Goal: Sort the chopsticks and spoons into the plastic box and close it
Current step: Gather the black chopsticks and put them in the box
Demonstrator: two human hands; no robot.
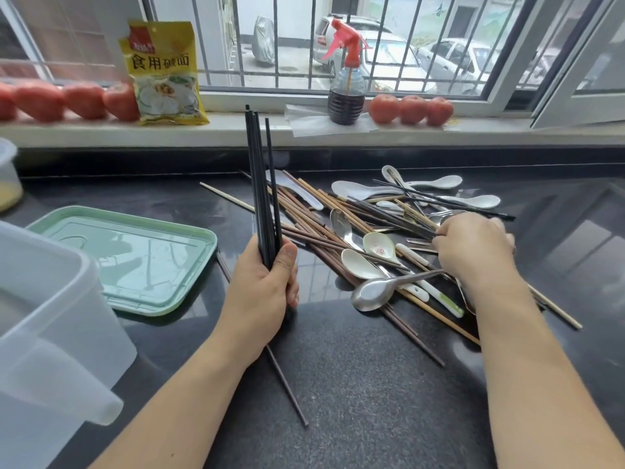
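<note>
My left hand point(262, 282) grips a bundle of black chopsticks point(262, 184) upright above the dark counter. To its right lies a mixed pile of brown and bamboo chopsticks point(314, 225), white ceramic spoons point(362, 265) and metal spoons point(375, 292). My right hand point(473, 252) is down in the right part of the pile, its fingertips pinching a dark chopstick point(406, 223) that lies there. The clear plastic box point(50, 316) stands at the lower left, and its green lid point(142, 258) lies flat beside it.
On the window sill stand a yellow food packet point(164, 72), a spray bottle point(346, 86) of dark liquid and rows of tomatoes point(411, 110). Another clear container point(8, 174) is at the far left. One loose brown chopstick point(287, 387) lies near my left forearm.
</note>
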